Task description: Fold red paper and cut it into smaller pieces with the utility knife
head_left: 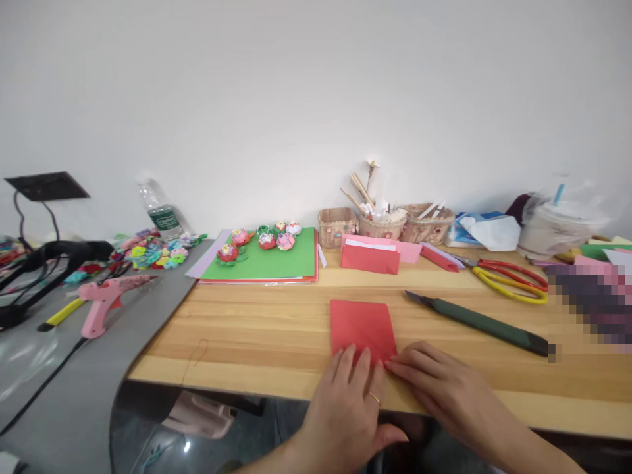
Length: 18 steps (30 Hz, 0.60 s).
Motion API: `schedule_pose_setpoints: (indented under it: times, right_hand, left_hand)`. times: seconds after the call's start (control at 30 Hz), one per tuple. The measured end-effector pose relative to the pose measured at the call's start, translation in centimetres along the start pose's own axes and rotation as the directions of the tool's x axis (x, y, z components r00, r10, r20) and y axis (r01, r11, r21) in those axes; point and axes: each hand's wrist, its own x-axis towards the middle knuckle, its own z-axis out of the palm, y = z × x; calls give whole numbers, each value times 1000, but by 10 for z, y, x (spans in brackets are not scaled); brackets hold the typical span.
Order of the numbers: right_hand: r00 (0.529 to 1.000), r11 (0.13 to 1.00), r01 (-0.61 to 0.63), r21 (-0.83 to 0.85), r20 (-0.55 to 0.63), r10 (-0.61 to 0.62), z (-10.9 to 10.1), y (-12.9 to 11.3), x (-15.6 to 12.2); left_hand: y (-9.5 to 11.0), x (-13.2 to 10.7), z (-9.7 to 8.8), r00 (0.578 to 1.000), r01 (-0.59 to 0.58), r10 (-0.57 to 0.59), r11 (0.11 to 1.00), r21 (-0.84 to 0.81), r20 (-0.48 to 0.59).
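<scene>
A red square of paper (363, 326) lies on the wooden table near its front edge. My left hand (348, 405) is laid on the paper's near part, fingers stretched out and pressing it down; a ring shows on one finger. At the paper's near right corner, my right hand (447, 382) has its fingertips pinched together on the edge. Whether that edge is folded is hidden by the hands. Beyond my right hand lies a craft knife (486, 322) with a dark green handle, its blade pointing left. A folded red paper piece (370, 259) stands behind the square.
Red-and-yellow-handled scissors (536, 289) lie at the right, near a lidded cup (557, 227). Small baskets (338, 228) line the wall. Crochet flowers (267, 241) rest on green paper (266, 266). On the grey surface at left are a pink glue gun (101, 303) and a bottle (162, 214).
</scene>
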Motion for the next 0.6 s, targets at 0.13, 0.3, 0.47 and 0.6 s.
schedule_pose_setpoints:
  times: [0.13, 0.3, 0.47, 0.6]
  right_hand:
    - [998, 999, -26, 34, 56, 24, -6, 2, 4]
    - [970, 943, -206, 261, 181, 162, -10, -10, 28]
    - [907, 860, -301, 412, 403, 124, 1, -13, 57]
    - [907, 878, -219, 425, 421, 23, 8, 3, 71]
  left_hand:
    - [-1, 3, -1, 990, -69, 62, 996, 53, 126]
    - [-2, 4, 5, 996, -74, 69, 992, 99, 54]
    - [2, 1, 15, 995, -1, 10, 996, 91, -98]
    - [4, 1, 18, 986, -24, 45, 991, 133, -162]
